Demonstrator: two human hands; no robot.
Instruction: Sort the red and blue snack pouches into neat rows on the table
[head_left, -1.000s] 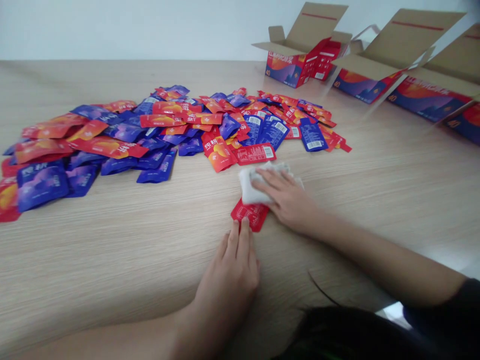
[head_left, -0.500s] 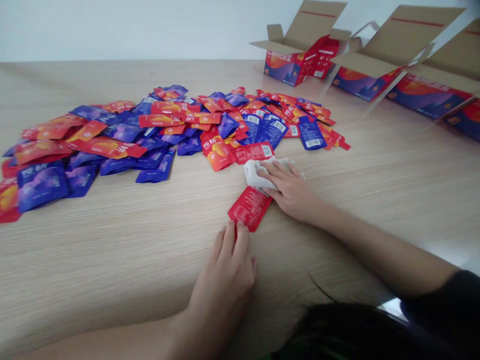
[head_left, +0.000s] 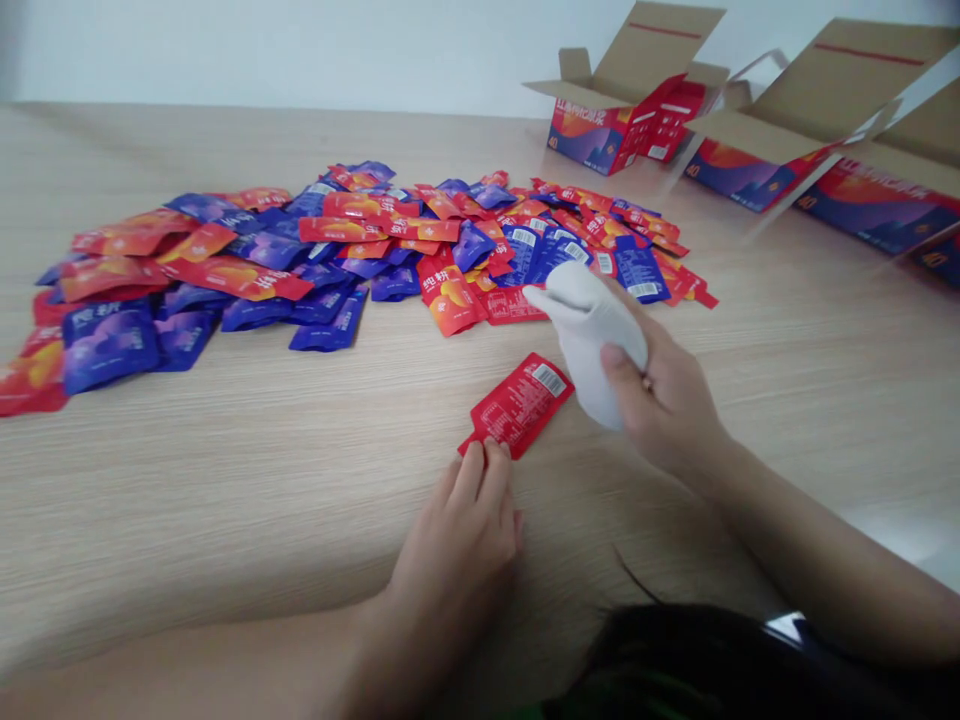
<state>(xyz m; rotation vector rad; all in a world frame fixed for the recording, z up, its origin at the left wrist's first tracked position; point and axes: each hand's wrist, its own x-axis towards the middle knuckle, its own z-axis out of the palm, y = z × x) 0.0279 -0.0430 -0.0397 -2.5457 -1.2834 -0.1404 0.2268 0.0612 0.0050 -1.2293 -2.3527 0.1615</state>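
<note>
A right hand is clutching white cloth; the left hand, grip unclear, is touching one red pouch; heaped pouches are apparently remaining outside cartons.

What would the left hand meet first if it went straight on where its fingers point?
The lone red pouch: the left hand has its fingertips on its near edge. Beyond it, probably the pouch pile, though depth is hard to judge.
</note>
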